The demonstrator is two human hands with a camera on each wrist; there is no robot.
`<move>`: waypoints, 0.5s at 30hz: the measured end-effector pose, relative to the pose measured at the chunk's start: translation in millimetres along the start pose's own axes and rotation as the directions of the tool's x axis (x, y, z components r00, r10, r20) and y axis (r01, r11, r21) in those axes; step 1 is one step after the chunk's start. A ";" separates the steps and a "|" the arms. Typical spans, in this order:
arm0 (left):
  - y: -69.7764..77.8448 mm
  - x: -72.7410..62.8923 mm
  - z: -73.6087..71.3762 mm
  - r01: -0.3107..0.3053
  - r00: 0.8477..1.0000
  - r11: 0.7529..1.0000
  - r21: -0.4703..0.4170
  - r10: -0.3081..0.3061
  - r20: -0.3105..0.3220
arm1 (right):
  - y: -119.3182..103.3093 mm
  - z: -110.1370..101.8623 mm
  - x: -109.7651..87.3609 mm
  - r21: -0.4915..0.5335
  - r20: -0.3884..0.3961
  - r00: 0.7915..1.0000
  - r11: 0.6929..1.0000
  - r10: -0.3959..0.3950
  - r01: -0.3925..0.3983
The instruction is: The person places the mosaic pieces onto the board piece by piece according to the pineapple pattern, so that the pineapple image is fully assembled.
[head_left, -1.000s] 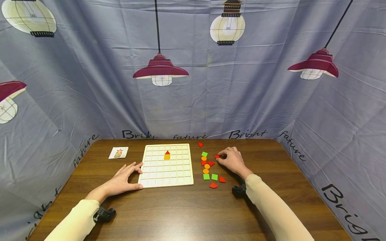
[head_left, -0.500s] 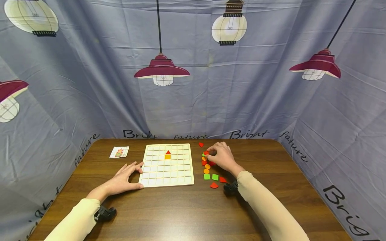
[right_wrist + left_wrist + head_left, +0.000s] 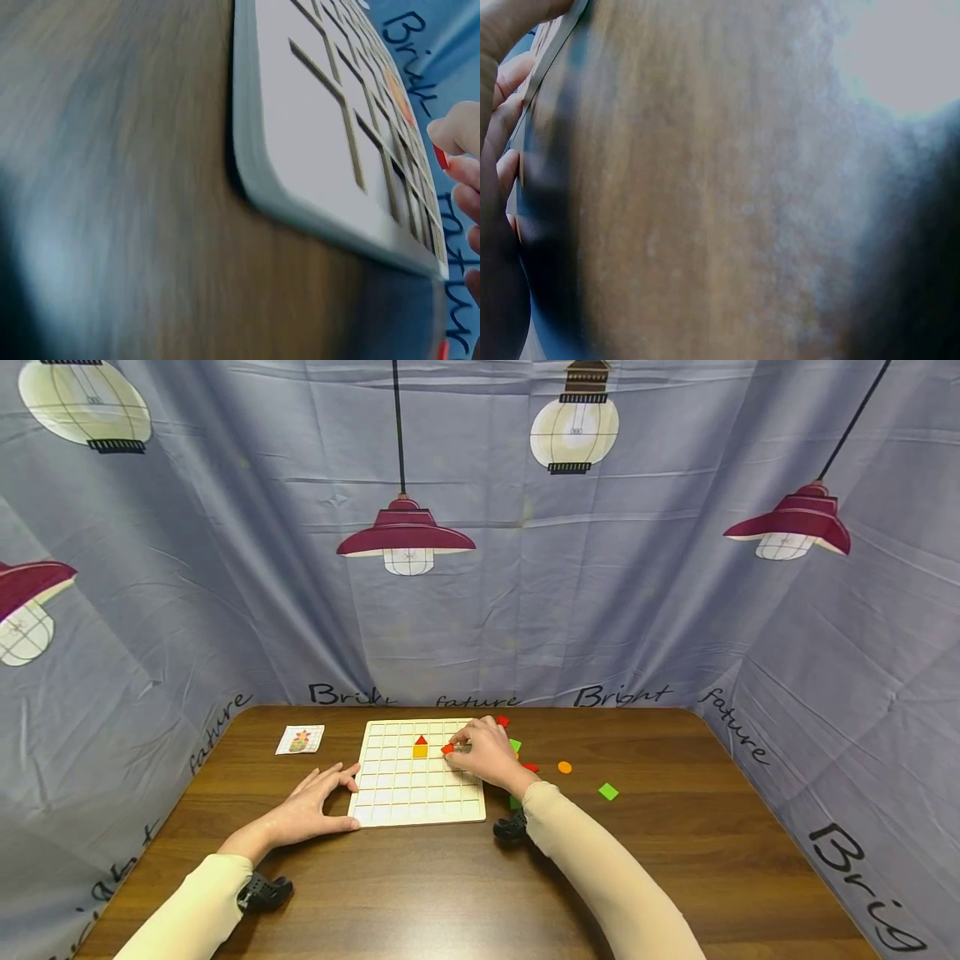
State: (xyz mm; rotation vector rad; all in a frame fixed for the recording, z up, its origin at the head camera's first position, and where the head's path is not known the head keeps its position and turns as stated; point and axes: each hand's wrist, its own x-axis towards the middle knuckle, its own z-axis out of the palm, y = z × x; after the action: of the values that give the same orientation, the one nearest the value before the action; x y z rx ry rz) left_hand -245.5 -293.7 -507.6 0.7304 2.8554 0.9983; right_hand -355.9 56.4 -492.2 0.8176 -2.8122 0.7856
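In the head view, my right hand (image 3: 486,752) pinches a small red piece (image 3: 447,749) between thumb and fingertips, above the right half of the pale grid board (image 3: 405,789). Fingers hide part of its shape. On the board, a red triangle (image 3: 422,740) sits directly above an orange square (image 3: 420,752). My left hand (image 3: 307,806) touches the board's left edge, fingers extended and thumb at the near corner. The left wrist view catches only some fingers along that edge. In the right wrist view the red piece (image 3: 440,157) shows between thumb and finger.
Right of the board lie an orange disc (image 3: 565,767), a green square (image 3: 608,792) and a red piece (image 3: 503,721); the right arm partly covers other loose pieces. A pattern card (image 3: 300,740) lies left of the board. A printed curtain (image 3: 480,635) hangs behind the table.
My right hand has picked up a red piece from the table and carried it left over the board. An orange disc and a green square now lie farther right. The left hand stays put.
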 end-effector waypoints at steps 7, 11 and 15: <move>0.2 0.5 0.5 0.002 1.000 1.000 0.002 -0.002 0.003 | -11.1 18.6 9.1 -0.042 -0.030 0.999 0.998 0.041 -0.043; 0.8 0.5 0.0 0.002 1.000 1.000 0.004 -0.002 0.004 | -14.6 23.2 11.8 -0.062 -0.037 0.997 0.995 0.074 -0.076; 0.6 -0.2 -0.4 0.005 1.000 1.000 0.005 -0.005 0.003 | -16.4 26.5 13.5 -0.072 -0.048 0.995 0.993 0.090 -0.093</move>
State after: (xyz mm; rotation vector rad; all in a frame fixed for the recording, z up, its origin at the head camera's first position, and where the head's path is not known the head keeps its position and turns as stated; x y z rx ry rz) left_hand -245.2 -293.6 -506.9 0.7235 2.8574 0.9888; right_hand -357.8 24.7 -504.3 0.6564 -2.8377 0.6978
